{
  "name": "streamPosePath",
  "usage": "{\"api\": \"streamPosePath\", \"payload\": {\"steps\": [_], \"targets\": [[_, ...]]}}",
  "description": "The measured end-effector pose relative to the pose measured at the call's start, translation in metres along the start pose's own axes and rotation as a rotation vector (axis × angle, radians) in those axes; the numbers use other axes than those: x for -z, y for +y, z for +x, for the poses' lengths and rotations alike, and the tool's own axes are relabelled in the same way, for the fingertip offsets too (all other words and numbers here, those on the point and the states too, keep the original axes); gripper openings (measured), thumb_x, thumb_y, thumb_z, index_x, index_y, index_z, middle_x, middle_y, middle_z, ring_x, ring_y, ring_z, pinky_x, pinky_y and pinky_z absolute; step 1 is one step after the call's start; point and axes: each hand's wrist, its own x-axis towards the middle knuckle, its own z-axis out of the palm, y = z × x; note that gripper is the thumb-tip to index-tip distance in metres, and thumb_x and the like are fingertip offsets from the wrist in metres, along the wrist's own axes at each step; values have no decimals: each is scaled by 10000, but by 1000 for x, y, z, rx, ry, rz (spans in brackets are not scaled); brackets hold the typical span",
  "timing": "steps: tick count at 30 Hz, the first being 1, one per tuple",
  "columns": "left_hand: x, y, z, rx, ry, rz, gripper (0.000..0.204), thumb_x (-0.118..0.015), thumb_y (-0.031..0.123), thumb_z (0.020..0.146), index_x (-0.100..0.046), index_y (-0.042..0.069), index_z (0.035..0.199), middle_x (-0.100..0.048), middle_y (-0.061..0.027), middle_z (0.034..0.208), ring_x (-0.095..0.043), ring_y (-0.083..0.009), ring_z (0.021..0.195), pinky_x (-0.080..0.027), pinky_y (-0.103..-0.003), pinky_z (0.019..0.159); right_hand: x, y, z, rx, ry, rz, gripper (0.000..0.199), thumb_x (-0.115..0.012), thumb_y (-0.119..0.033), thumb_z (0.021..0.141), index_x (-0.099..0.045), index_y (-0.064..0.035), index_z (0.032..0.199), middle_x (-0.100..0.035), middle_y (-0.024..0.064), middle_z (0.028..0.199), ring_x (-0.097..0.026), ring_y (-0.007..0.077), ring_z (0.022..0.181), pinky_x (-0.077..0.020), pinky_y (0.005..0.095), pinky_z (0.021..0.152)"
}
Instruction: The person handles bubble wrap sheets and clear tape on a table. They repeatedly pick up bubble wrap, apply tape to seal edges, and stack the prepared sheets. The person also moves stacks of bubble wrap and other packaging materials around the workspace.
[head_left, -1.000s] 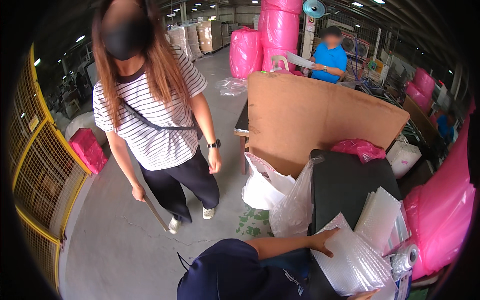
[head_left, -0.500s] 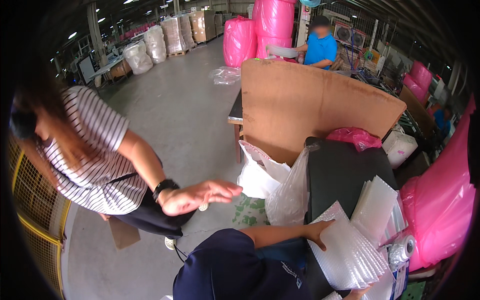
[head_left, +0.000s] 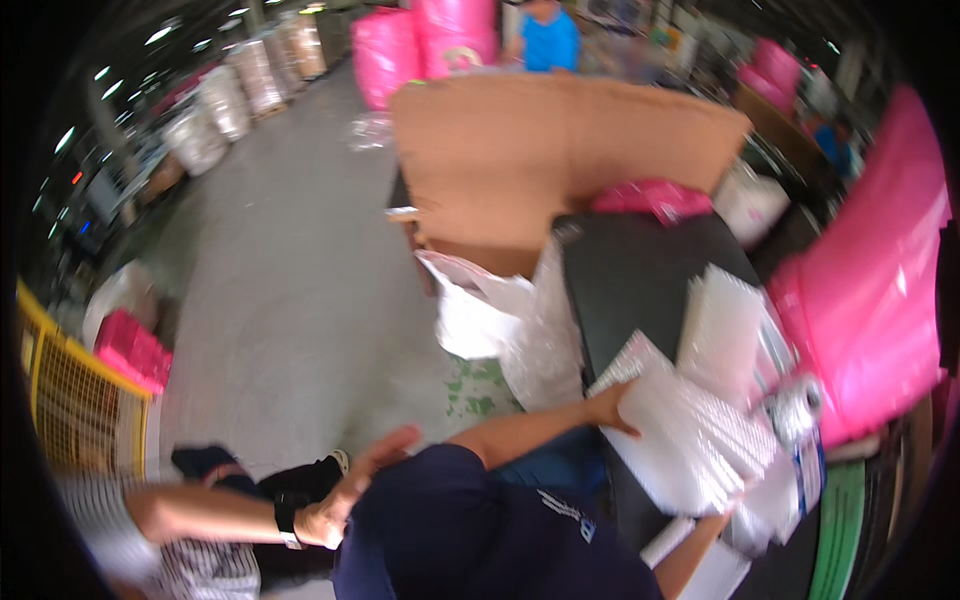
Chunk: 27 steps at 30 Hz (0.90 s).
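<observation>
A fanned stack of clear bubble wrap bags [head_left: 665,435] lies over the near end of a black-topped table [head_left: 640,270]. My left hand [head_left: 612,408] grips the left edge of the stack, thumb on top and some fingers hidden. At the stack's lower right corner my right hand [head_left: 735,502] holds the edges of the bags, its fingers partly covered by them. Beyond the stack rests another pile of bubble wrap bags [head_left: 722,335]. To its right is a roll of clear film [head_left: 795,408].
A person's hand [head_left: 335,510] with a dark wristband is close to my left shoulder. A brown board [head_left: 570,165] stands behind the table, and white bags [head_left: 475,315] hang at its left side. Large pink wrapped bundles [head_left: 855,290] rise at right. Yellow mesh fencing [head_left: 85,400] borders the left.
The view has shifted, and the person in stripes has moved down at the left, their hand now nearer my shoulder. Both my hands stay on the bubble wrap bags; the right forearm shows more.
</observation>
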Motion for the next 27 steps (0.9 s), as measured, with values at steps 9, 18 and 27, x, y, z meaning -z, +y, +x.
{"api": "streamPosePath", "payload": {"steps": [9,18,27], "targets": [[34,22,5,217,448,46,542,-788,240,633,-536,-6,1045,-598,-99,973,-562,-201,906,-459,-325,821,19,-74,-34,-44,-55,267,625,-314,-544,894,-303,-136,1367,-371,105,1350,-303,264,1257,-139,396,1051],[119,-7,130,-137,1303,-1008,683,-718,156,737,-318,70,1284,-416,-77,1270,-442,-236,1134,-402,-371,936,46,-67,-103,-19,203,211,509,-343,-431,932,-356,-116,1331,-478,117,1224,-494,218,1064,-374,319,914],[114,-64,178,254,1988,-1199,669,-702,173,734,-329,100,1284,-454,-121,1267,-527,-289,1045,-454,-404,909,-1,-66,-157,-76,300,67,473,-371,-340,943,-365,-41,1310,-554,155,1101,-582,190,910,-458,278,817]]}}
